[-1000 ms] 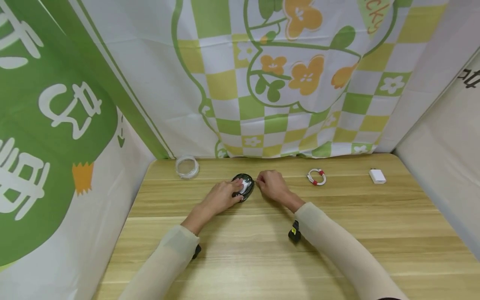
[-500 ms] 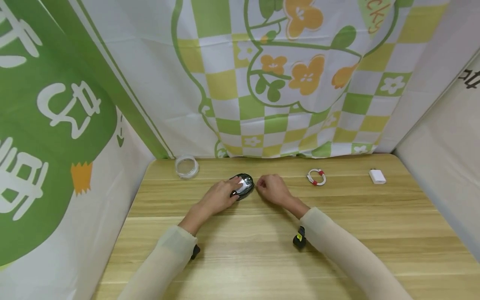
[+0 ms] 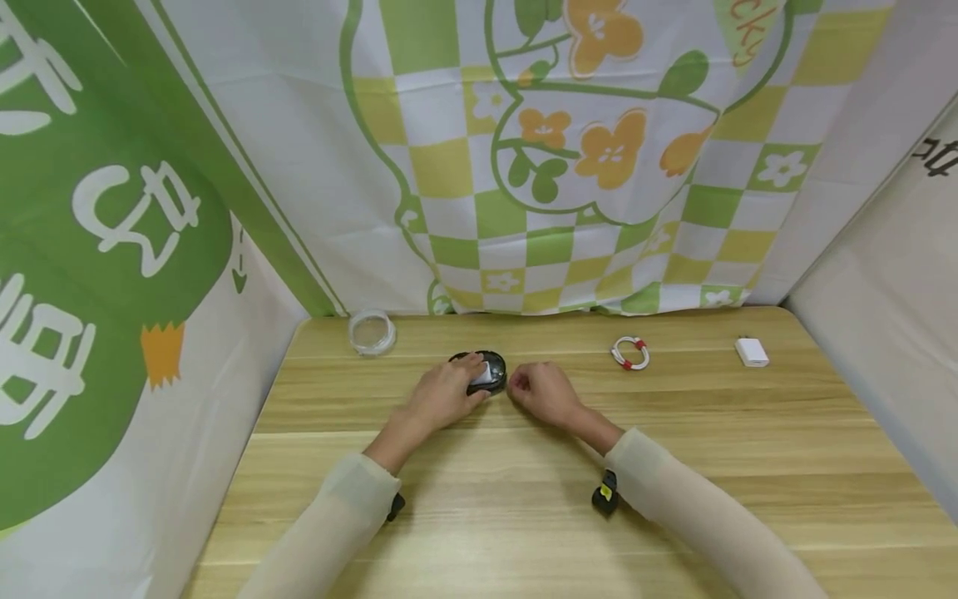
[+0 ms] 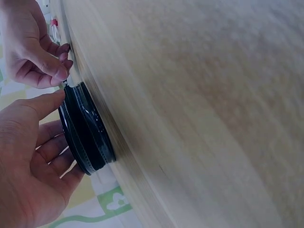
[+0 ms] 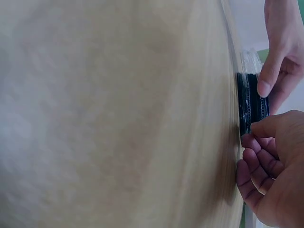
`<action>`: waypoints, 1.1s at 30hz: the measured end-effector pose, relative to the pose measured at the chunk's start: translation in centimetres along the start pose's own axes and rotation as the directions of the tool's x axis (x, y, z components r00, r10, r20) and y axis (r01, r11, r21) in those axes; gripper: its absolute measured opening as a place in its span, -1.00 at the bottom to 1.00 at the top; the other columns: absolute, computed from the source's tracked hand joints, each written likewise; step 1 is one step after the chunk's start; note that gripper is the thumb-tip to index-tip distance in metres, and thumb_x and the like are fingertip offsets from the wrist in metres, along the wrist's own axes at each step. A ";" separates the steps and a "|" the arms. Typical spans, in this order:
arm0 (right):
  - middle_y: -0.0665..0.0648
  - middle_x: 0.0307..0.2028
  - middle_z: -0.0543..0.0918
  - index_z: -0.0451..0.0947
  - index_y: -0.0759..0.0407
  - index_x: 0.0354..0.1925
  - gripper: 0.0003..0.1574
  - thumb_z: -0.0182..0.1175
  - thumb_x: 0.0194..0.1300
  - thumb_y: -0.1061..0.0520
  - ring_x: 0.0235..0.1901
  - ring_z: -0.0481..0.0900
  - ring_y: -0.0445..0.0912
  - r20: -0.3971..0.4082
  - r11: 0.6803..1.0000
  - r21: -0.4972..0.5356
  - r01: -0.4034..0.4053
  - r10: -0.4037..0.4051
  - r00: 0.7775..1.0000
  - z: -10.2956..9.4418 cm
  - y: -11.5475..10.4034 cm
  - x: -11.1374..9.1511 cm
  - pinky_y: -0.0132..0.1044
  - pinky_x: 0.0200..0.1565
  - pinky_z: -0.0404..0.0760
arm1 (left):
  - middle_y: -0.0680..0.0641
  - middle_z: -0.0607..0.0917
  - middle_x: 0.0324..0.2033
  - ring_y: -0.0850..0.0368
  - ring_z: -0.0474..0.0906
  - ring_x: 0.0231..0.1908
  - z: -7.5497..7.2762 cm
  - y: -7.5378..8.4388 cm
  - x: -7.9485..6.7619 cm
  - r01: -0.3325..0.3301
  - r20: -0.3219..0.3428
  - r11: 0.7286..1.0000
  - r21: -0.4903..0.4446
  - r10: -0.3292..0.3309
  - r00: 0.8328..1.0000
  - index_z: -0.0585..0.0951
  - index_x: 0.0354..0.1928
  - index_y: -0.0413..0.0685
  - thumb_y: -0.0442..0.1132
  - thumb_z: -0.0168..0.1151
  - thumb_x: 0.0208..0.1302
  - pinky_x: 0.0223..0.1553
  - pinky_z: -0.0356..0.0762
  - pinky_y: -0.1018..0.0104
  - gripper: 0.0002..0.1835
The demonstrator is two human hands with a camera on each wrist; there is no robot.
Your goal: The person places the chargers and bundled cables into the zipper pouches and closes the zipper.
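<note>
A small glossy black zippered case (image 3: 496, 376) with a pale patch on top lies on the wooden table. My left hand (image 3: 440, 394) holds it from the left, thumb on the near edge and fingers at the far side. Along its side in the left wrist view, two rows of zipper teeth (image 4: 88, 111) run with a dark strip between them. At the case's right end, my right hand (image 3: 546, 391) pinches the small zipper pull (image 4: 65, 83) between thumb and forefinger; its other fingers are curled. The right fingertips mostly hide the pull in the right wrist view.
A coiled clear-white cable (image 3: 372, 333) lies at the back left of the table (image 3: 509, 516). To the right are a white cable coil with red ties (image 3: 630, 353) and a white plug adapter (image 3: 752, 352). Printed cloth (image 3: 479, 225) hangs behind the table's back edge.
The case has turned so its long side lies more left to right. My right hand has moved a little toward me, around the case's right end.
</note>
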State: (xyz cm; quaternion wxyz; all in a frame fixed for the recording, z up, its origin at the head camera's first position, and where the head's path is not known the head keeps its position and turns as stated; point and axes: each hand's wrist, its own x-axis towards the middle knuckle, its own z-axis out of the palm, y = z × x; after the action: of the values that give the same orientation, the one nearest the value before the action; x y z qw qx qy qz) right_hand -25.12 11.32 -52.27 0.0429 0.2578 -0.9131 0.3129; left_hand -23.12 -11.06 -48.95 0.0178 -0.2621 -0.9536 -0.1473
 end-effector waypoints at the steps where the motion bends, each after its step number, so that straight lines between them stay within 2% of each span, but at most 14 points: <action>1: -0.05 -0.48 0.74 0.77 0.12 -0.36 -0.91 0.38 0.31 0.21 -0.48 0.60 -0.29 0.002 1.000 0.001 -0.004 0.004 1.000 0.1 -0.1 -0.1 -0.37 -0.37 0.63 | -0.19 0.57 0.41 -0.12 0.50 0.42 0.1 0.0 0.0 -0.001 -0.004 1.000 -0.001 0.001 1.000 0.63 0.35 -0.18 -0.03 0.41 0.45 0.33 0.58 -0.09 -0.44; 11: -0.04 -0.46 0.75 0.76 0.12 -0.34 -0.92 0.41 0.35 0.21 -0.47 0.61 -0.29 0.027 1.000 0.031 0.006 -0.007 1.000 0.6 -0.6 -0.7 -0.39 -0.39 0.62 | -0.19 0.61 0.35 -0.13 0.55 0.38 0.8 -0.4 0.2 -0.015 -0.045 1.000 -0.026 0.014 0.999 0.67 0.30 -0.19 0.01 0.43 0.41 0.35 0.55 -0.06 -0.44; 21: -0.05 -0.49 0.74 0.77 0.13 -0.36 -0.92 0.40 0.30 0.24 -0.48 0.59 -0.29 -0.008 0.999 0.040 0.017 -0.017 1.000 0.1 -0.3 -0.6 -0.37 -0.38 0.62 | -0.20 0.63 0.32 -0.13 0.58 0.34 1.0 -0.8 0.6 -0.063 -0.059 0.998 -0.008 0.063 0.996 0.68 0.26 -0.21 -0.03 0.40 0.43 0.32 0.58 -0.06 -0.49; 33: 0.00 -0.50 0.74 0.77 0.19 -0.38 -0.90 0.41 0.33 0.26 -0.50 0.58 -0.23 -0.044 1.000 -0.011 -0.001 0.000 0.999 -0.4 0.6 0.5 -0.30 -0.38 0.62 | -0.21 0.63 0.31 -0.13 0.58 0.34 0.8 -0.9 0.6 -0.045 -0.037 0.999 -0.029 0.044 0.998 0.68 0.25 -0.22 -0.03 0.39 0.43 0.34 0.55 -0.09 -0.50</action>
State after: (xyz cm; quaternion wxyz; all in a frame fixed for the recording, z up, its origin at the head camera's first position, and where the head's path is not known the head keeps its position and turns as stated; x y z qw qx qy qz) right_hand -25.93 11.72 -52.21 0.0641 0.2504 -0.9138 0.3133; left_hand -24.02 -11.24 -49.87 0.0343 -0.2807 -0.9448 -0.1657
